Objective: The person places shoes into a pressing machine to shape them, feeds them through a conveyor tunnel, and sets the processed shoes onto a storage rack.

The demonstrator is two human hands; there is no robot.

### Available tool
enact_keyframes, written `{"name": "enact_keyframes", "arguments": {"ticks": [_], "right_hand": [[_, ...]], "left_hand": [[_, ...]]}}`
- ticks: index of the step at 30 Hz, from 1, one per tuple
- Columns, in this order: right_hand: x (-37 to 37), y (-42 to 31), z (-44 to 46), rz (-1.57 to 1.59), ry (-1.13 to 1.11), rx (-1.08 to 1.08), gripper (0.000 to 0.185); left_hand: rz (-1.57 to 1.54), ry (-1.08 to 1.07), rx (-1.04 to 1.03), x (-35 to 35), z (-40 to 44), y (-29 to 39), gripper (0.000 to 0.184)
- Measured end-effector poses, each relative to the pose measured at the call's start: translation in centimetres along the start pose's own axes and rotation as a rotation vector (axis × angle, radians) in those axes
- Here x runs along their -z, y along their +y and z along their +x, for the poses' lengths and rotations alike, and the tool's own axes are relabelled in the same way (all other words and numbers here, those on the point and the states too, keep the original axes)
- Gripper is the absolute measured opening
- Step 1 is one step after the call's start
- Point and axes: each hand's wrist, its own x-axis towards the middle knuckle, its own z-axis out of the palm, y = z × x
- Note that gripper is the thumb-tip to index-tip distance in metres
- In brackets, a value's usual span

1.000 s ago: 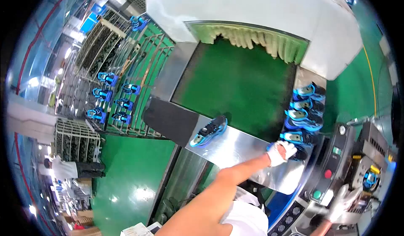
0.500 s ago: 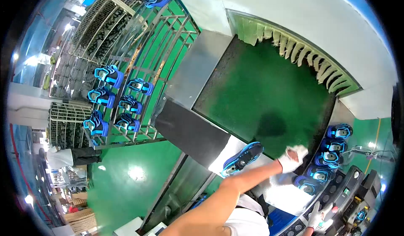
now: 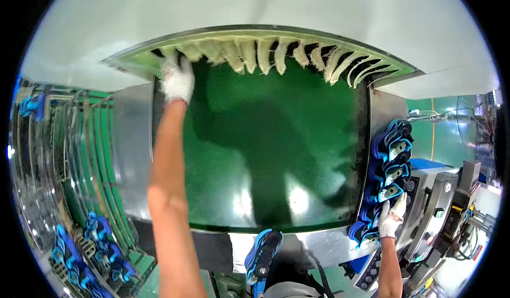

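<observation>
Left hand (image 3: 178, 82): belt's (image 3: 265, 138) far-left corner, grip unclear | right hand (image 3: 392, 218): wide, by right-edge shoes (image 3: 394, 174) | rack (image 3: 97, 154): holds blue footwear (image 3: 99, 233)

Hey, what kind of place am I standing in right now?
Probably a shoe factory: a row of matching blue and black shoes, a green conveyor-like surface under a fringed machine opening, and racks with more shoes.

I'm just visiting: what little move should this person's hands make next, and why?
I'd suggest the right hand close gently on the nearest shoe in the row: its fingers are already there, while the left hand is far off at the fringe. Whether the right hand already grips one, I can't tell.
</observation>
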Motion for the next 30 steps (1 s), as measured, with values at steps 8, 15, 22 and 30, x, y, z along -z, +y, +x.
{"name": "enact_keyframes", "arguments": {"ticks": [8,15,22,30], "right_hand": [[-2.0,3.2,-2.5,-0.104,-0.031,-0.092,0.063],[-4.5,6.4,-4.6,-0.155,-0.094,-0.161,0.061],[-0.6,-0.9,-0.5,-0.061,-0.065,-0.100,0.060],[2.6,-2.4,0.7,0.170,-0.113,-0.118,0.077]], "left_hand": [[0.434,-0.283,0.097,-13.1,11.5,-4.4,0.059],[0.423,-0.336,0.037,-16.1,12.3,-5.3,0.060],[0.249,-0.260,-0.238,-13.9,6.3,-0.8,0.061],[-0.375,-0.216,-0.480,0.0,-19.7,12.2,0.024]]}}
